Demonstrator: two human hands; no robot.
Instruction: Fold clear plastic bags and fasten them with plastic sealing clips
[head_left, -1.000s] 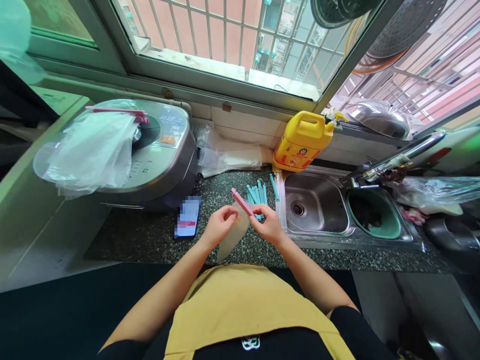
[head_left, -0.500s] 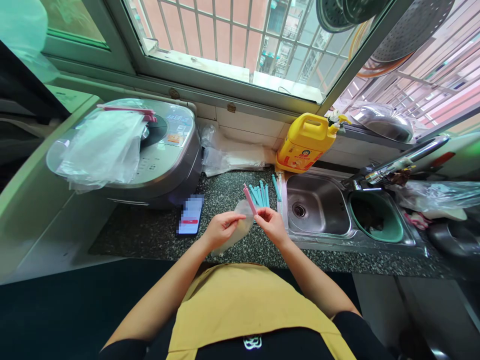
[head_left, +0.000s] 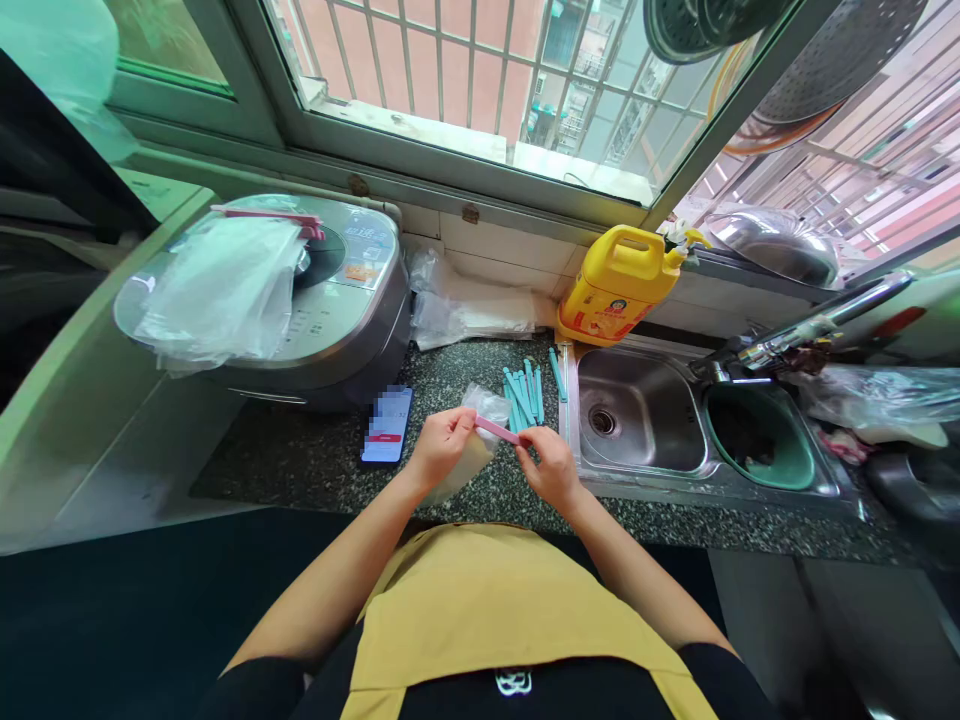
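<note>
A pink bag sealing clip point(head_left: 496, 430) stretches between my two hands above the counter, across a clear plastic bag point(head_left: 466, 462). My left hand point(head_left: 442, 447) pinches the clip's left end together with the bag, whose crumpled top shows beyond the clip and whose body hangs below. My right hand point(head_left: 550, 462) has its fingers closed on the clip's right end. Several teal sealing clips point(head_left: 524, 393) lie in a loose pile just past my hands, and one more teal clip point(head_left: 558, 374) rests beside the sink's edge.
Left stands a rice cooker point(head_left: 322, 345) with a stack of plastic bags point(head_left: 221, 290) and pink clips on its lid. A phone point(head_left: 386, 425) lies before it. Behind are more plastic bags point(head_left: 480, 312) and a yellow jug point(head_left: 619, 285). A sink point(head_left: 637, 400) holding a green basin point(head_left: 795, 455) is right.
The pink clip has swung from steeply upright to nearly level across the bag. My left hand has moved onto its left end, and the bag's top now shows beyond it.
</note>
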